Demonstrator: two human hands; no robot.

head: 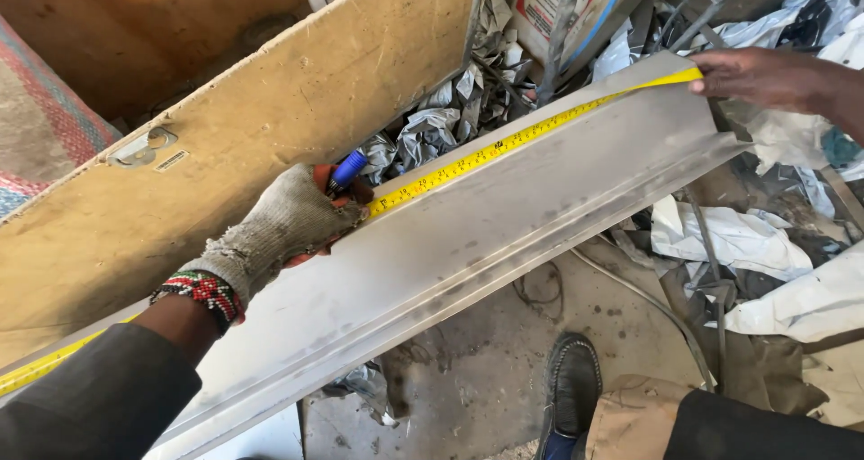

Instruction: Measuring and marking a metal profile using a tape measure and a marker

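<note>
Metal sheet [504,235]: we see it long and grey, lying slanted across the scrap, beside the wooden board [234,145]
Tape measure [504,143]: yellow, stretched along the sheet's upper edge
Left hand [288,221]: gloved, its fingers closed on a blue marker [346,170], pressing the tape
Right hand [760,77]: bare, fingers pinching the tape's far end

Pen [346,171] body hidden under gloved left-hand fingers [310,210]; tape [504,143] end covered by right fingertips [720,75]; sheet [468,244] cut off lower left.
</note>
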